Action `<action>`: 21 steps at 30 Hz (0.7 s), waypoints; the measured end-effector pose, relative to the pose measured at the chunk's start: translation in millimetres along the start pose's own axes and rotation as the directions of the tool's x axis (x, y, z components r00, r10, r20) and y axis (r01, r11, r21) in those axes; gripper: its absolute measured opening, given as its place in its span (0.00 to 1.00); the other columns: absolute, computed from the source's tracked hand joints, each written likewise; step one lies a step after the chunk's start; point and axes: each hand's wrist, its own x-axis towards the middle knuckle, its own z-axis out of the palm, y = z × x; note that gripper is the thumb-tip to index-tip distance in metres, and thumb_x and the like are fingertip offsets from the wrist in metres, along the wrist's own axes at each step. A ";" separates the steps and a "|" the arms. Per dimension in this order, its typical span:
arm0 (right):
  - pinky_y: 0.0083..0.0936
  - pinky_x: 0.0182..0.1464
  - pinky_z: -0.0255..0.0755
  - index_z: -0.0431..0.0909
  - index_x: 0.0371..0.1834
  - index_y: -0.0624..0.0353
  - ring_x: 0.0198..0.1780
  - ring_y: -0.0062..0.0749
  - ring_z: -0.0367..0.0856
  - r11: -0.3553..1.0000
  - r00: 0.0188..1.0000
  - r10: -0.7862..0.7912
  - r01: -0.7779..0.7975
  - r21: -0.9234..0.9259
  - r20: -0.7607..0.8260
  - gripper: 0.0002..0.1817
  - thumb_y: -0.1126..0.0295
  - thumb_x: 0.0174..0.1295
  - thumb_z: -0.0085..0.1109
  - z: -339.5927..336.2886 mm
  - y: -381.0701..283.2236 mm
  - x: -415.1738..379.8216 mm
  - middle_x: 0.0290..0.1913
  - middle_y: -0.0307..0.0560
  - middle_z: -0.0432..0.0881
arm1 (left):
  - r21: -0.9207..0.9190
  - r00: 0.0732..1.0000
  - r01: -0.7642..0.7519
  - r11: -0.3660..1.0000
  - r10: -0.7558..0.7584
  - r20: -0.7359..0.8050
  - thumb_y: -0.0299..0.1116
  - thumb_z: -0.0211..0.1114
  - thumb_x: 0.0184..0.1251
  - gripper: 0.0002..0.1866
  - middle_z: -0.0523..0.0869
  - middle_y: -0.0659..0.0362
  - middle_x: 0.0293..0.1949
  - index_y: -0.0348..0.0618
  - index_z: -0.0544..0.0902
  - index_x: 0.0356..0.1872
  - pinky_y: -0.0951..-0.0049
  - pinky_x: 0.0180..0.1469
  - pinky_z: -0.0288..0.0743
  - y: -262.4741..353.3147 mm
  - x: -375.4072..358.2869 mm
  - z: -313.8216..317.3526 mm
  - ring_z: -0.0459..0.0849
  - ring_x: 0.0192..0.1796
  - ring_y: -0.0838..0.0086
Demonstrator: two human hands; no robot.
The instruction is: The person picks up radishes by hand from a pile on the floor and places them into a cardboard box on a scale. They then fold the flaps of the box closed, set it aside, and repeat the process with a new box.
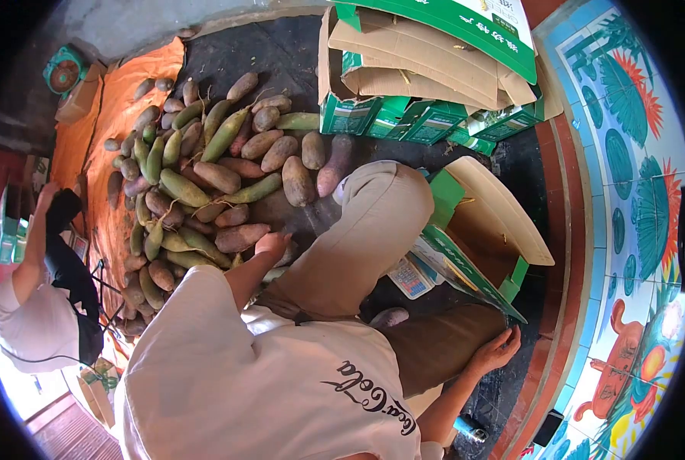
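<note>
Dozens of green and reddish-brown vegetables [181, 188] fill the upper left of the frame, heaped partly on an orange sheet [151, 65]. Near the centre we see the left hand [272, 245] at their lower right edge; one reddish vegetable [239, 237] lies just left of its fingers, which are partly hidden, so we cannot tell whether they grasp anything. At lower right, the right hand [496, 351] has its fingers loosely curved and released, just below the corner of an open box [465, 264].
</note>
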 end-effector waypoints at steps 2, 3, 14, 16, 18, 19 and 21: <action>0.35 0.53 0.70 0.74 0.51 0.66 0.50 0.47 0.77 1.000 1.000 -0.007 0.007 0.008 -0.001 0.15 0.66 0.69 0.49 -0.9 -1.2 0.2 0.48 0.57 0.78 | 0.003 1.000 0.001 1.000 -0.001 -0.003 0.57 0.43 0.71 0.30 0.85 0.48 0.43 0.40 0.84 0.41 0.58 0.50 0.77 -2.1 -2.3 -2.6 0.83 0.48 0.55; 0.35 0.53 0.70 0.75 0.51 0.66 0.50 0.47 0.77 1.000 1.000 -0.010 0.010 0.011 -0.001 0.15 0.66 0.69 0.49 -1.1 -1.9 0.0 0.48 0.56 0.78 | -0.002 1.000 0.011 1.000 -0.011 -0.010 0.57 0.43 0.71 0.30 0.85 0.48 0.43 0.40 0.84 0.41 0.58 0.50 0.77 -4.7 -3.5 -1.6 0.83 0.48 0.55; 0.35 0.53 0.69 0.75 0.51 0.65 0.50 0.46 0.77 1.000 1.000 0.020 -0.020 0.012 0.005 0.15 0.66 0.69 0.48 0.2 -6.2 1.4 0.48 0.55 0.79 | 0.029 0.994 0.103 0.994 -0.102 -0.044 0.38 0.52 0.61 0.16 0.84 0.48 0.45 0.45 0.84 0.43 0.59 0.52 0.77 -16.1 -7.0 -2.8 0.83 0.50 0.56; 0.35 0.53 0.69 0.75 0.51 0.65 0.50 0.46 0.77 0.999 1.000 0.019 -0.019 0.025 0.001 0.15 0.66 0.69 0.49 -0.2 -6.6 1.4 0.47 0.55 0.79 | 0.008 0.991 0.133 0.991 -0.133 -0.033 0.33 0.53 0.59 0.15 0.84 0.48 0.46 0.44 0.83 0.44 0.59 0.52 0.77 -13.6 -7.7 -6.9 0.83 0.50 0.57; 0.34 0.53 0.69 0.75 0.51 0.65 0.50 0.46 0.76 0.999 1.000 0.013 -0.012 0.034 -0.003 0.15 0.66 0.69 0.49 -0.3 -6.4 1.4 0.48 0.55 0.79 | 0.071 0.994 0.110 0.991 -0.108 -0.035 0.31 0.52 0.59 0.15 0.84 0.49 0.47 0.44 0.82 0.45 0.60 0.52 0.77 -16.1 -4.0 -4.9 0.83 0.51 0.57; 0.35 0.53 0.69 0.75 0.51 0.65 0.50 0.46 0.76 1.000 1.000 0.013 -0.013 0.025 -0.001 0.15 0.66 0.69 0.49 0.0 -5.4 1.4 0.48 0.55 0.79 | 0.103 0.995 0.098 0.990 -0.095 -0.035 0.31 0.52 0.59 0.15 0.83 0.49 0.47 0.44 0.82 0.45 0.61 0.52 0.77 -16.5 -2.7 -4.9 0.82 0.51 0.58; 0.35 0.53 0.69 0.76 0.51 0.65 0.50 0.46 0.76 1.000 1.000 0.015 -0.015 0.005 0.004 0.15 0.66 0.69 0.49 0.1 -2.7 0.4 0.48 0.55 0.79 | 0.102 0.993 0.121 0.987 -0.119 -0.024 0.31 0.52 0.60 0.15 0.83 0.50 0.48 0.45 0.81 0.46 0.61 0.52 0.77 -13.5 -4.1 -8.4 0.82 0.52 0.58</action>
